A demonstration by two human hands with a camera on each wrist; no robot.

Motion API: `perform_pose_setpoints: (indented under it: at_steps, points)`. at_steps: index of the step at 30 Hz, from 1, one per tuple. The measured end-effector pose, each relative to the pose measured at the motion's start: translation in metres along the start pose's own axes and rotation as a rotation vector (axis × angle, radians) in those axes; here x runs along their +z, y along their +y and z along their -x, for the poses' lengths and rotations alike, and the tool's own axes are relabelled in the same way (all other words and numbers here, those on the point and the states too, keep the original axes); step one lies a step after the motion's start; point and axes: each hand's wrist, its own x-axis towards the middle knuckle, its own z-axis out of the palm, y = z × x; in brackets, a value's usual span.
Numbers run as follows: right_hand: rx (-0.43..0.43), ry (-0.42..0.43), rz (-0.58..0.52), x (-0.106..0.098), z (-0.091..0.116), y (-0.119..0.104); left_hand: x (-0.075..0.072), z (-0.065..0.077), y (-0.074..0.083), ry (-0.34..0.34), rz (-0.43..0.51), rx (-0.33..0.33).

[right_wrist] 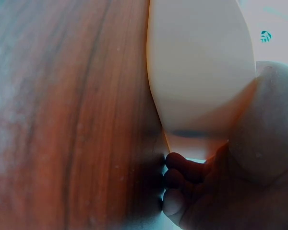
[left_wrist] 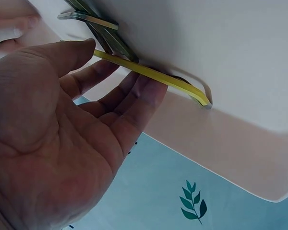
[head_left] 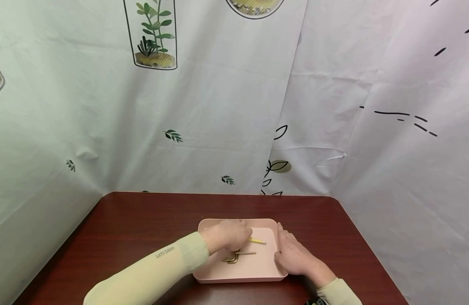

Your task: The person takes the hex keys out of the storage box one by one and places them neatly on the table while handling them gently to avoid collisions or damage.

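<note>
A pink tray point(head_left: 240, 280) sits on the table. Inside it, my left hand point(head_left: 230, 235) pinches a yellow hex key point(head_left: 257, 241) between thumb and fingertips. The left wrist view shows this yellow hex key point(left_wrist: 153, 74) with its bent grey-tipped end sticking out past the fingers. Beside it lie several metallic hex keys point(head_left: 234, 257), crossed over one another and partly hidden by the left hand. At the tray's right side, my right hand point(head_left: 295, 256) holds the rim, its fingers along the outer wall and thumb over the edge.
The dark red wooden table point(head_left: 150, 216) carries the tray near its front middle. White printed cloth point(head_left: 219, 106) hangs behind and along both sides. A dark watch point(head_left: 316, 301) is on the right wrist.
</note>
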Motion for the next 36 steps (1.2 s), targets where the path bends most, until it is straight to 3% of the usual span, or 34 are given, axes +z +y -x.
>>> perform_pose_setpoints:
  at_steps: [9,22,36]
  points:
    - [-0.004,0.005,0.007,0.0016,-0.0002,0.0015,0.0011,0.0003,0.0005,0.028,-0.058,0.008]
    - [-0.013,0.004,0.006,0.0006,0.0001,0.0010,0.0013,-0.0007,-0.0010,0.027,0.019,-0.006]
    - [-0.006,0.003,0.001,0.0018,-0.0005,0.0022,0.0032,-0.0015,0.0005,0.047,0.005,-0.005]
